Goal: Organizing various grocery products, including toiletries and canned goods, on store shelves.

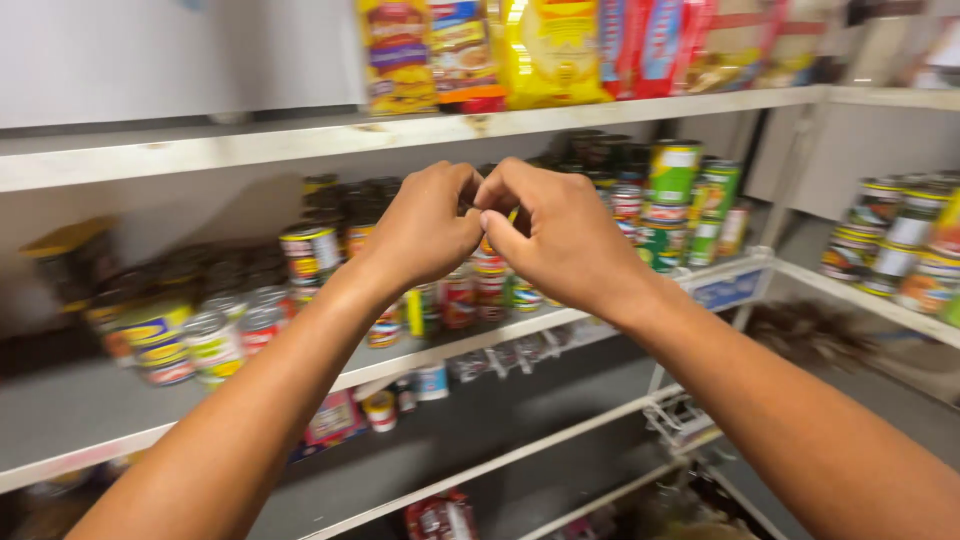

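Observation:
My left hand (425,225) and my right hand (560,235) meet at chest height in front of a shop shelf, knuckles toward me and fingertips pressed together. Both sets of fingers are curled closed. A sliver of yellow shows between them; I cannot tell whether it is something held or a can label behind. Directly behind the hands stand stacked tins with red labels (488,285) on the middle white shelf (480,340).
More tins (310,255) crowd the middle shelf at left, and green-labelled tins (675,175) stand at right. Yellow and red packets (550,50) line the top shelf (300,140). A side shelf at right carries tins (890,240). Small jars (430,380) sit on a lower shelf.

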